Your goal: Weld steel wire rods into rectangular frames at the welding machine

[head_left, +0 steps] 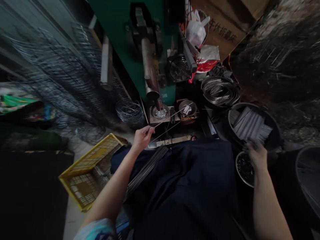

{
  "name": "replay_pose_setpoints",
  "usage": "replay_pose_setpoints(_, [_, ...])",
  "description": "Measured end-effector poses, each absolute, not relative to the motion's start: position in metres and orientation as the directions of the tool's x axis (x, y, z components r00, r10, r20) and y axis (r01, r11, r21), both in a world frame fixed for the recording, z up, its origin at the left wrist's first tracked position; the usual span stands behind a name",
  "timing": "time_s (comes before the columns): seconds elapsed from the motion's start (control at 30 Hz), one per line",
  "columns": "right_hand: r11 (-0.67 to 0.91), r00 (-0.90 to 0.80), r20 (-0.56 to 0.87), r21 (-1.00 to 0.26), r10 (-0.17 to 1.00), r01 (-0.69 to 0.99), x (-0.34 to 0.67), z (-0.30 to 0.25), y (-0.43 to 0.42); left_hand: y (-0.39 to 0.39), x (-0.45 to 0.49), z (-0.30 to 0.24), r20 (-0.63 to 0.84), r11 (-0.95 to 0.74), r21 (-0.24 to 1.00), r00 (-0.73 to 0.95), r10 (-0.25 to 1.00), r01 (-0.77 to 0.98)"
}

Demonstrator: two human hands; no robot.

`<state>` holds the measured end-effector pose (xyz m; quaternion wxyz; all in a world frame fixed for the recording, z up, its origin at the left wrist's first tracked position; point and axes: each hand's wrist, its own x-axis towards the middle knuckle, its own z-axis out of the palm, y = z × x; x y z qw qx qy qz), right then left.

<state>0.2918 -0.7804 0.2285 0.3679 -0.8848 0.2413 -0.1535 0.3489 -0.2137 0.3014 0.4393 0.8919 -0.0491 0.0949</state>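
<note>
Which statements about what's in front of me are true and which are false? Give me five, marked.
1. The left hand holds a thin wire. True.
2. The plastic crate on the left is red. False: the crate is yellow.
3. A bundle of rods lies on the dark cloth over the lap. True.
4. The right hand is inside the crate. False: the right hand, blurred, is at the dark tub of grey strips.
5. The machine ahead is green. True.
</note>
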Motion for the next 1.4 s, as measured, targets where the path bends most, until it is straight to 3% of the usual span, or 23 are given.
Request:
replay_pose_setpoints(0.07, [-0.514,0.891,0.067,-0.835,-0.449,-0.197,0.319,0.261,-0.731,-0.212,0.341,0.305,0.221,-0.625,0.76,0.975,-0.011,-0.18])
replay_pose_setpoints(0.17, [-0.534,0.977,0.064,-0.844,-0.203,-0.056,0.351,0.299,-0.648,-0.209,0.33,0.312,0.239,-0.631,0.751,0.971,-0.01,-0.192])
replay_pose_setpoints(0.23, [-0.595,0.988,0.147,-0.799,-0.042,0.093,0.366,0.309,-0.596,-0.208,0.324,0.315,0.254,-0.63,0.75,0.967,-0.003,-0.199])
replay_pose_setpoints(0.3, [-0.573,0.98,0.2,-0.801,0.015,0.173,0.375,0.306,-0.55,-0.208,0.319,0.316,0.272,-0.638,0.744,0.962,0.015,-0.201])
replay_pose_setpoints(0.37, [-0.414,0.991,0.136,-0.902,0.002,0.125,0.381,0.296,-0.509,-0.209,0.315,0.316,0.294,-0.643,0.739,0.955,0.036,-0.203])
replay_pose_setpoints(0.43, [-0.121,1.0,-0.028,-0.992,0.006,-0.027,0.385,0.285,-0.473,-0.212,0.311,0.313,0.317,-0.639,0.74,0.947,0.059,-0.208])
replay_pose_setpoints(0.5, [0.149,0.982,-0.181,-0.971,0.051,-0.187,0.388,0.278,-0.442,-0.215,0.307,0.31,0.335,-0.633,0.745,0.939,0.084,-0.209])
replay_pose_setpoints(0.57, [0.285,0.961,-0.268,-0.918,0.069,-0.276,0.389,0.277,-0.418,-0.218,0.304,0.307,0.344,-0.628,0.751,0.932,0.109,-0.204])
replay_pose_setpoints(0.67, [0.324,0.95,-0.311,-0.895,0.042,-0.307,0.389,0.283,-0.395,-0.221,0.3,0.302,0.343,-0.616,0.766,0.927,0.15,-0.184])
replay_pose_setpoints(0.8, [0.307,0.963,-0.267,-0.915,0.027,-0.263,0.388,0.291,-0.382,-0.221,0.296,0.296,0.316,-0.603,0.785,0.928,0.198,-0.139])
replay_pose_setpoints(1.4, [0.385,0.982,-0.16,-0.904,0.099,-0.186,0.394,0.299,-0.363,-0.214,0.293,0.304,0.261,-0.545,0.834,0.929,0.261,-0.081])
